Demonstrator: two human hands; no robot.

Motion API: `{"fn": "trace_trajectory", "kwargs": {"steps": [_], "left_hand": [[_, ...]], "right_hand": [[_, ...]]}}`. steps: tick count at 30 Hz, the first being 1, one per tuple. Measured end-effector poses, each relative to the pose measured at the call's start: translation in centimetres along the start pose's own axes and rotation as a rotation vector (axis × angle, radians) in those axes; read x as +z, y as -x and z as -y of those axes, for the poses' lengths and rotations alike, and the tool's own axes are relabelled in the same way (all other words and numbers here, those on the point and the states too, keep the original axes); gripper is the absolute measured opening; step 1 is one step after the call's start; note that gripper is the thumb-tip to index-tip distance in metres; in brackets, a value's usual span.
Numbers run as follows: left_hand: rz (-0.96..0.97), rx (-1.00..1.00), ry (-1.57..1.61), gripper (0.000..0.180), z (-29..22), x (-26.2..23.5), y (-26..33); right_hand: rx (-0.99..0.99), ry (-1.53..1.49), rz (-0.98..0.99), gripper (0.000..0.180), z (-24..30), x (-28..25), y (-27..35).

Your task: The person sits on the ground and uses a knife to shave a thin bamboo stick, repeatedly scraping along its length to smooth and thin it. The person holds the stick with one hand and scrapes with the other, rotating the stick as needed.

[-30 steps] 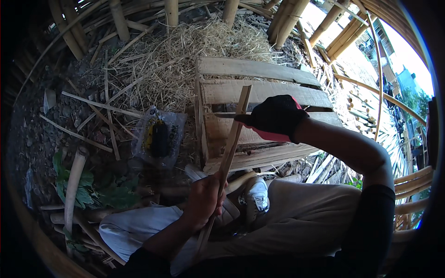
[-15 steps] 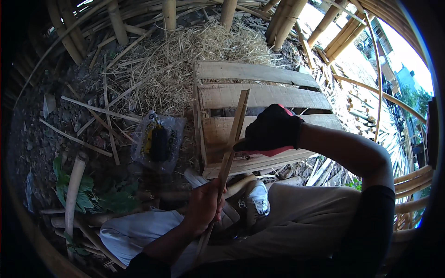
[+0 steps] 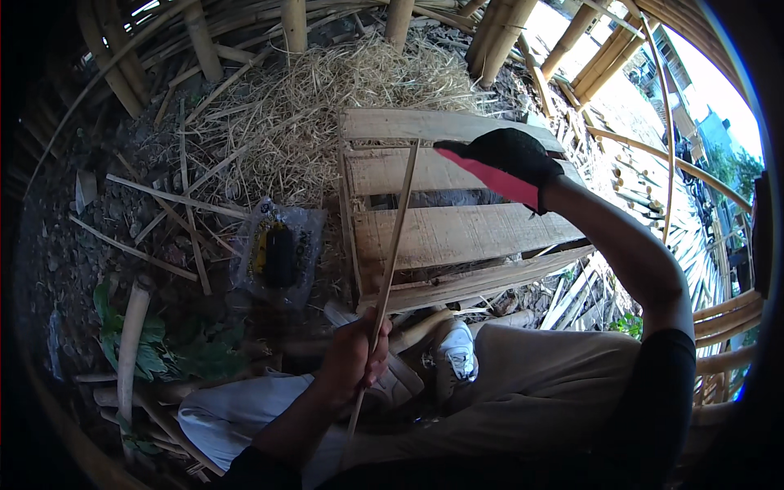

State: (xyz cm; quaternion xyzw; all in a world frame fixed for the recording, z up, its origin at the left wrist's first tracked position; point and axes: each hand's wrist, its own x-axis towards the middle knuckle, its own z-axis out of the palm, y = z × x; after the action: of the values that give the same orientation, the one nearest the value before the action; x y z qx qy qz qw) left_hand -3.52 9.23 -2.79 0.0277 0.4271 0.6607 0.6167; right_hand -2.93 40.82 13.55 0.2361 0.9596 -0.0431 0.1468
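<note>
My bare left hand (image 3: 353, 359) is wrapped round the lower part of a long, thin bamboo strip (image 3: 398, 229). The strip stands steeply tilted, its narrow edge toward me, and its upper end reaches over the wooden slatted crate (image 3: 474, 229). Close to the right of that upper end is my right hand (image 3: 502, 167), in a black glove with a pink palm. Its fingers point left, stretched out and close together, with a small gap between their tips and the strip. I see nothing held in it.
Left of the crate lies a clear plastic bag (image 3: 278, 245) with a black and yellow item. Dry straw (image 3: 302, 122) is heaped behind the crate. A bamboo pole (image 3: 132, 351), green leaves (image 3: 155, 343) and loose strips lie at left. My white shoe (image 3: 459, 353) is by the crate's near edge.
My right hand has moved up and away from the middle of the strip, over the crate's far slats. The strip has turned from its broad face to its narrow edge in my left hand.
</note>
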Motion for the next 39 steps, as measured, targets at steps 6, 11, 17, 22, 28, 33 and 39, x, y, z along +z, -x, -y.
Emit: {"fn": "trace_trajectory", "kwargs": {"steps": [6,11,17,22,28,33,39], "left_hand": [[0.036,-0.141,0.130,0.040,-0.9,0.1,-0.3],[-0.022,-0.113,0.103,0.033,-1.3,0.4,0.4],[-0.027,-0.079,0.097,0.033,-1.4,0.7,0.3],[-0.010,-0.034,0.081,0.036,-1.7,0.7,0.1],[0.012,-0.047,0.212,0.039,-1.4,0.2,-0.5],[-0.004,-0.016,0.148,0.038,-2.0,0.4,0.0],[0.014,-0.074,0.140,0.036,-2.3,1.1,0.8]], "right_hand": [[-0.523,-0.070,0.174,0.058,7.8,7.1,7.0],[-0.369,0.006,0.243,0.044,9.4,7.6,6.7],[-0.449,0.113,0.133,0.045,8.7,8.0,5.4],[-0.394,0.110,0.068,0.061,8.8,7.5,5.1],[-0.502,0.258,-0.111,0.043,7.5,8.0,4.3],[-0.293,0.151,-0.100,0.065,7.5,7.0,3.1],[-0.041,0.132,-0.192,0.072,3.4,3.1,-1.8]]}}
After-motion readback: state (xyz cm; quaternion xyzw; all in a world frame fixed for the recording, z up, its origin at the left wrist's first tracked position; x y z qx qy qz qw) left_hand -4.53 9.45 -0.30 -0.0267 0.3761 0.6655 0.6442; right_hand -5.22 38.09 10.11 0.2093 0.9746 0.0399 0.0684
